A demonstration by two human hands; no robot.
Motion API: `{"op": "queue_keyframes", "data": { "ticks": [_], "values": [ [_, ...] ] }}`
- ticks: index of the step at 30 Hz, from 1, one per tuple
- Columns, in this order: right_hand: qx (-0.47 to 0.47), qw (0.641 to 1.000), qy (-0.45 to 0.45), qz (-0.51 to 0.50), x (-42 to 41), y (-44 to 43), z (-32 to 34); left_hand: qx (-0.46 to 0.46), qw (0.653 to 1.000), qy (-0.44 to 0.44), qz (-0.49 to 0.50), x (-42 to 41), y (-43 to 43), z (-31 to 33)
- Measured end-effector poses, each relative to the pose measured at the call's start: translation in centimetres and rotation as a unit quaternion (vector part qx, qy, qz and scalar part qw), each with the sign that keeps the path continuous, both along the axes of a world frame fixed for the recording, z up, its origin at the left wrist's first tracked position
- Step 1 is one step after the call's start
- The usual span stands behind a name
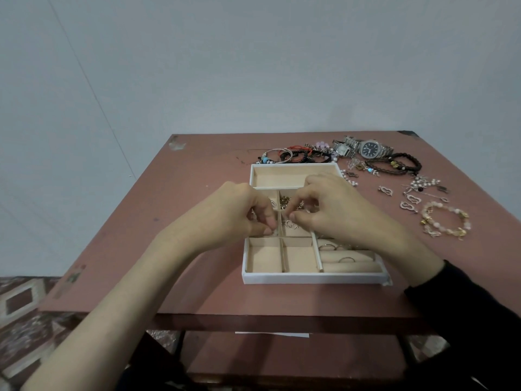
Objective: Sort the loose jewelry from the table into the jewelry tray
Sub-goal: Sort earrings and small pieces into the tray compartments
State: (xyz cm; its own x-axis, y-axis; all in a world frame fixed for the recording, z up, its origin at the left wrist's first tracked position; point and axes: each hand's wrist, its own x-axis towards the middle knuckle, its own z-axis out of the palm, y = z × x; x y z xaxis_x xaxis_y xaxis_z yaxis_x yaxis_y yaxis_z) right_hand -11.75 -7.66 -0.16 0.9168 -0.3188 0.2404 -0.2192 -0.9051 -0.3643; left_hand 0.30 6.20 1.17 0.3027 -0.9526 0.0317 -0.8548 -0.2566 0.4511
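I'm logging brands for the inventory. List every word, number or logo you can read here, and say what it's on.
No text reads in this view.
Dark-dial watch: dial markings too small and blurred to read.
Square-faced watch: face too small to read.
Jewelry tray: no label or print visible on its white wall.
Table: only scuffs, no writing.

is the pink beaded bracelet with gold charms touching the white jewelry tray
Apart. The head view shows bare table between the pink beaded bracelet with gold charms and the white jewelry tray.
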Motion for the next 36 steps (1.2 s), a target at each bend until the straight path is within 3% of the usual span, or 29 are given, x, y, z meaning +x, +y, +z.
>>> {"op": "queue_keyframes", "data": {
  "ticks": [12, 27, 36],
  "values": [
    [0.084, 0.992, -0.085, -0.037, -1.9, -1.9, 0.3, -0.021, 0.999, 0.032, -0.001, -0.3, -0.4, 0.5],
    [0.141, 0.982, -0.119, -0.048, -3.3, -2.5, -0.1, -0.021, 0.999, -0.012, 0.021, 0.1, -0.6, 0.3],
    [0.156, 0.967, -0.153, -0.132, -6.8, -7.9, 1.3, -0.118, 0.993, 0.015, 0.013, -1.7, -4.5, 1.7]
  ]
}}
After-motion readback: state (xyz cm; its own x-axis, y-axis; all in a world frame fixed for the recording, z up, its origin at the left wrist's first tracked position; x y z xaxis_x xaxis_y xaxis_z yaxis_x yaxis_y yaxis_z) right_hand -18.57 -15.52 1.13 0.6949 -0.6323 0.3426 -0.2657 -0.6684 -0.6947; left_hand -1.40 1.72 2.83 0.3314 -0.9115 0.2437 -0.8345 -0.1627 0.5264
